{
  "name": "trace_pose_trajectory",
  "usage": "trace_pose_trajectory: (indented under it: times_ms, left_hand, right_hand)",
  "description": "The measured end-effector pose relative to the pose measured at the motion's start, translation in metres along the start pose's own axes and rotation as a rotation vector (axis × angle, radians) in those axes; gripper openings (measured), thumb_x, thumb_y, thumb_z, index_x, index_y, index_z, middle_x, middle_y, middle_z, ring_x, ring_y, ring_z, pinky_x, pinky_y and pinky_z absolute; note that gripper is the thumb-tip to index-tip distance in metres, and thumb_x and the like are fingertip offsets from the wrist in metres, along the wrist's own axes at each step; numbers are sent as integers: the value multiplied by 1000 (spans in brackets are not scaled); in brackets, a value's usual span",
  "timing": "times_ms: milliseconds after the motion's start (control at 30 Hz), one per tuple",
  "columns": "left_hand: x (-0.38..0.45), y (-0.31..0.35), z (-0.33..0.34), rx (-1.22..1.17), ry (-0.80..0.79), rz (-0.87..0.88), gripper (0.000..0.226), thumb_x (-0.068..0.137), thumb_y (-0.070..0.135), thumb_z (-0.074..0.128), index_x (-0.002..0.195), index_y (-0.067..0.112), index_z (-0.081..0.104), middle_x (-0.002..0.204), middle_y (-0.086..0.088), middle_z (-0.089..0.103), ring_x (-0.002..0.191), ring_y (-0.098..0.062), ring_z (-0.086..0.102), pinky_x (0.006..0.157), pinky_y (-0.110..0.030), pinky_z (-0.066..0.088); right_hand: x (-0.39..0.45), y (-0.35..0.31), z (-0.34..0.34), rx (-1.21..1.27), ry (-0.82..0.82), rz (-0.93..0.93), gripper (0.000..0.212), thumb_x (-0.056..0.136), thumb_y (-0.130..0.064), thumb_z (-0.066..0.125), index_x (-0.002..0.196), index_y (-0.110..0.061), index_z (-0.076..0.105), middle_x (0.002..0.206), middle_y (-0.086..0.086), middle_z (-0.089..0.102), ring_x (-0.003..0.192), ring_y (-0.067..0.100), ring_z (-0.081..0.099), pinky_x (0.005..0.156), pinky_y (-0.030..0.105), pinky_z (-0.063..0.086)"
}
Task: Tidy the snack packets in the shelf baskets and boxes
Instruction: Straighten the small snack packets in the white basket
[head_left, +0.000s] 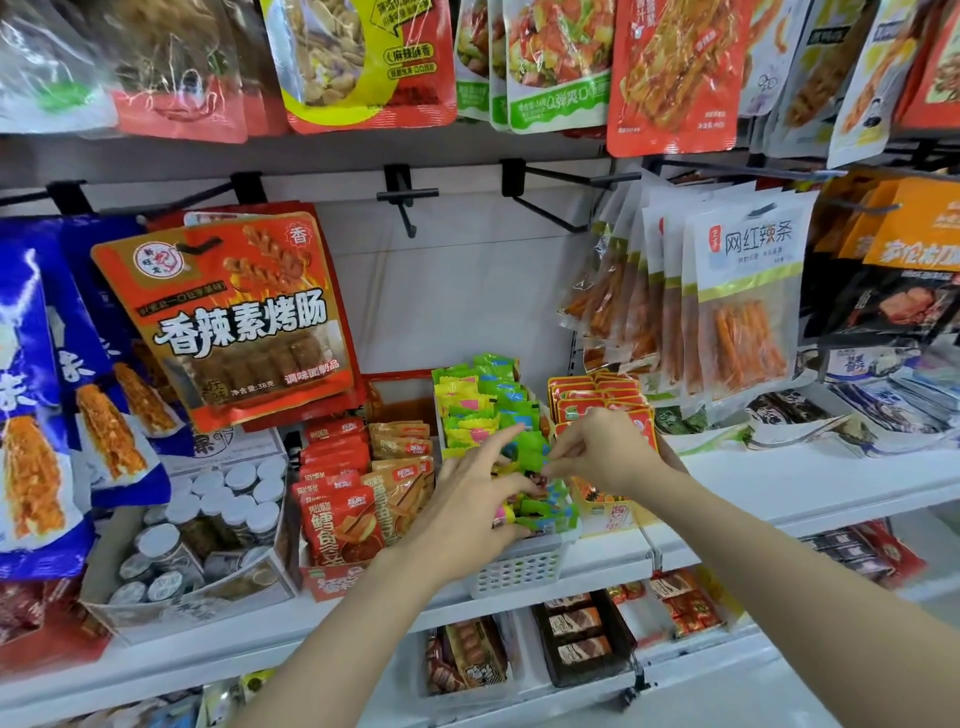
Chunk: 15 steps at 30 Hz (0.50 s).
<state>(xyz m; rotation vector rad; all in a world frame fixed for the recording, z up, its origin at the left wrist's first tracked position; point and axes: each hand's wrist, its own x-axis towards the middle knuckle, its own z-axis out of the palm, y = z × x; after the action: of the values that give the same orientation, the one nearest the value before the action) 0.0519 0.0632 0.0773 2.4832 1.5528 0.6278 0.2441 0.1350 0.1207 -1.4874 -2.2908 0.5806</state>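
A white plastic basket (519, 571) on the middle shelf holds several small green, yellow and blue snack packets (483, 410). My left hand (467, 514) reaches into the basket's front, its fingers spread and curled among the green packets. My right hand (597, 452) hovers over the basket's right side and pinches a small green packet (535, 447) with its fingertips. A red box (332, 579) to the left holds red and brown packets (343, 499). Right of the basket stands a row of red-orange packets (597, 400).
A cardboard box of white-capped jars (208, 525) stands at the left. Large bags hang from hooks above, a red one (234, 312) at left and clear ones (737, 301) at right. The lower shelf holds trays of packets (576, 639).
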Motion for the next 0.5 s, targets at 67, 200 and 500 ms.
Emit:
trace_pose_trajectory:
  times_ms: [67, 200, 500]
  left_hand:
    - [1, -1, 0, 14, -36, -3, 40, 83, 43, 72, 121, 37, 60, 159, 17, 19, 139, -12, 24, 113, -37, 16]
    - [5, 1, -2, 52, -64, 15, 42, 85, 45, 69, 124, 35, 57, 140, 18, 43, 131, -9, 26, 107, -30, 14]
    - [3, 2, -2, 85, -48, 35, 42, 85, 44, 68, 124, 34, 57, 129, 20, 51, 126, -7, 31, 105, -30, 17]
  right_hand:
    - [-2, -1, 8, 4, -22, -10, 10, 80, -25, 80, 84, -15, 80, 82, 0, 75, 70, 4, 65, 66, 16, 52]
    - [2, 6, -4, 57, -77, -3, 27, 89, -36, 69, 70, -19, 78, 64, -6, 70, 55, 3, 61, 52, 20, 48]
    - [8, 13, 19, 53, 140, 69, 19, 74, -32, 83, 79, -15, 77, 80, -5, 72, 66, 3, 60, 60, 17, 46]
